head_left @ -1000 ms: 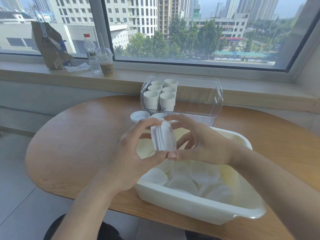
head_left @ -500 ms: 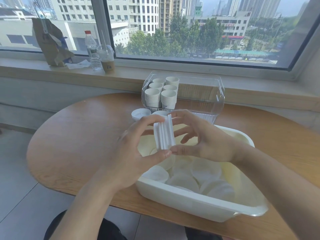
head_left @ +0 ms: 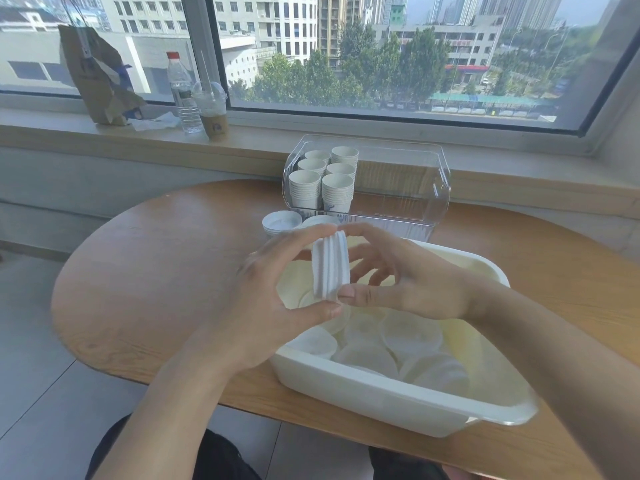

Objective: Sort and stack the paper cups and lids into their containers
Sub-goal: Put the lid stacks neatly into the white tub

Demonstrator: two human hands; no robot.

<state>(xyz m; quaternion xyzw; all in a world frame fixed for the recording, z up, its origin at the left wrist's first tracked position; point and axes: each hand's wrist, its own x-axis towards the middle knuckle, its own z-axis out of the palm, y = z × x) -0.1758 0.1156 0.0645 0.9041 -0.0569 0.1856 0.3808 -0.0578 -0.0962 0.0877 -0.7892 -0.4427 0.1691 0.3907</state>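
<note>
Both hands hold a small stack of white lids [head_left: 329, 266] on edge above the white tub [head_left: 388, 393]. My left hand [head_left: 266, 299] grips the stack from the left with thumb below and fingers on top. My right hand [head_left: 398, 275] pinches it from the right. Several loose white lids [head_left: 408, 332] lie in the tub. Behind it, a clear plastic container [head_left: 415, 188] holds several stacks of white paper cups [head_left: 322, 185] in its left part. Two short piles of lids [head_left: 281, 221] sit on the table by the container's front left corner.
The wooden oval table [head_left: 156, 271] has its near edge just in front of the tub. On the windowsill stand a brown paper bag [head_left: 97, 77], a water bottle [head_left: 181, 93] and a lidded drink cup [head_left: 211, 110].
The lid stack has turned between my hands, so its ribbed edge now faces me more squarely. Both hands stay over the tub's far left part.
</note>
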